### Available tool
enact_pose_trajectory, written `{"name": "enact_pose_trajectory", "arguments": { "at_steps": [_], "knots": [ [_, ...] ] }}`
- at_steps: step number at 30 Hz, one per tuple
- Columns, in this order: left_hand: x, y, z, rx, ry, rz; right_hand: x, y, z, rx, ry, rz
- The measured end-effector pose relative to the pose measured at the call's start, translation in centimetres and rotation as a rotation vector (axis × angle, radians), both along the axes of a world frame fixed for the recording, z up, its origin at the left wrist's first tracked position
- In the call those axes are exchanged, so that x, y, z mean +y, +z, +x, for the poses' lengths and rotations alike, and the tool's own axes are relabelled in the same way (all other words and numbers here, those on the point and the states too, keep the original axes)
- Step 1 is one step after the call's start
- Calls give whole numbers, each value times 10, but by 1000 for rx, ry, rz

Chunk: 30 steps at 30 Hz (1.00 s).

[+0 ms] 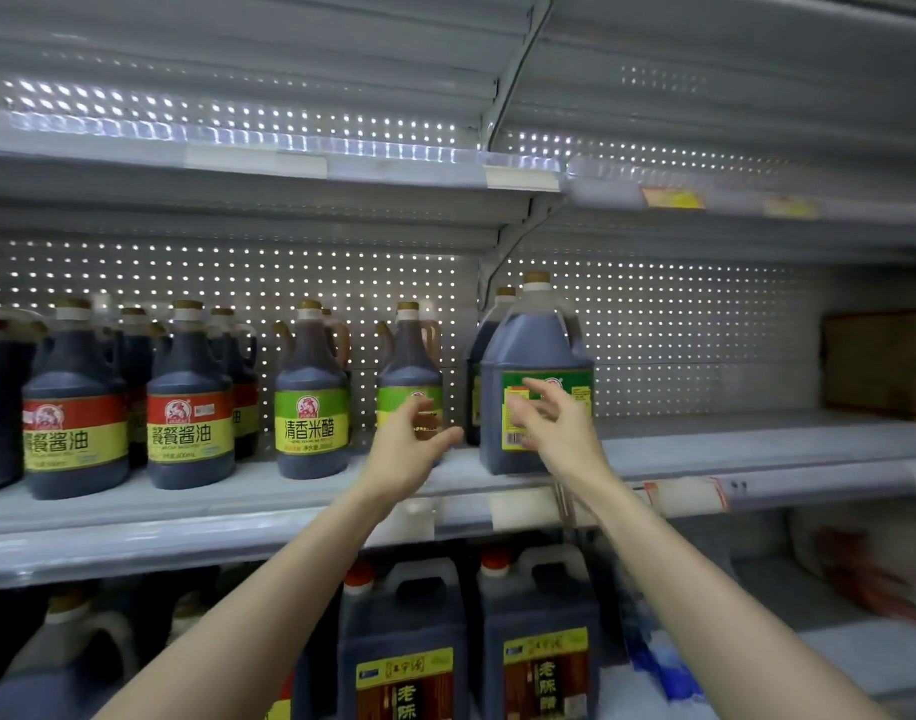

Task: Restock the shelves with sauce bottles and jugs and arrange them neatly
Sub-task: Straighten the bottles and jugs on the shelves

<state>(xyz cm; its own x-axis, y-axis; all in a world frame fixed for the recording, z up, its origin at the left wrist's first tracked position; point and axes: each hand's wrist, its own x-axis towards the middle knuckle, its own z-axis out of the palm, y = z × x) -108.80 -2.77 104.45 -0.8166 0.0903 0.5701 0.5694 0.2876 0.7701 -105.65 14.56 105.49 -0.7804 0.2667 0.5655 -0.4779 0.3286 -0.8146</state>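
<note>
Logging hands first. What do you read? [A]

Left hand (409,452): raised in front of a green-label bottle (409,356), fingers loosely curled, nothing in them. Right hand (552,423): fingers spread before the label of the large jug (536,340). The hands are near each other but apart. I cannot tell if either touches the jug, because the fingertips are blurred. [B]

Jug position? [A]

Upright on the middle shelf (731,449), close to the front edge, at the right end of the row. A second jug (489,324) stands just behind it to the left. Further left are another green-label bottle (312,397) and the red-label bottles (76,407), fronts roughly in line. [B]

Step in hand? [A]

Judgement: the arranging step, with the large jug as the item being worked. Its label faces roughly forward, but it sits a little proud of the neighbouring bottles. [B]

Next move needs? [A]

Judgement again:
- Put one hand on each side of the jug, low on the body. It looks full, so a push near the neck could tip it.
- Slide it back until its front lines up with the row.
- Watch the left hand, since the green-label bottle stands just beside its path. [B]
</note>
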Motion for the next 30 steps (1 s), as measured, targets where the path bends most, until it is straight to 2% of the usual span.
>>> {"name": "enact_pose_trajectory", "arguments": {
  "at_steps": [7,14,21,30],
  "knots": [
    [28,-5,21,-3,-130,-73,37,-14,40,-41,-170,-44],
    [41,-9,29,-49,-154,-91,60,-20,52,-56,-197,-11],
    [64,-3,13,-79,-117,18,89,-13,23,-60,-89,62],
    [91,5,-11,-150,-78,-3,128,7,-27,-130,182,67]
  ]
}}
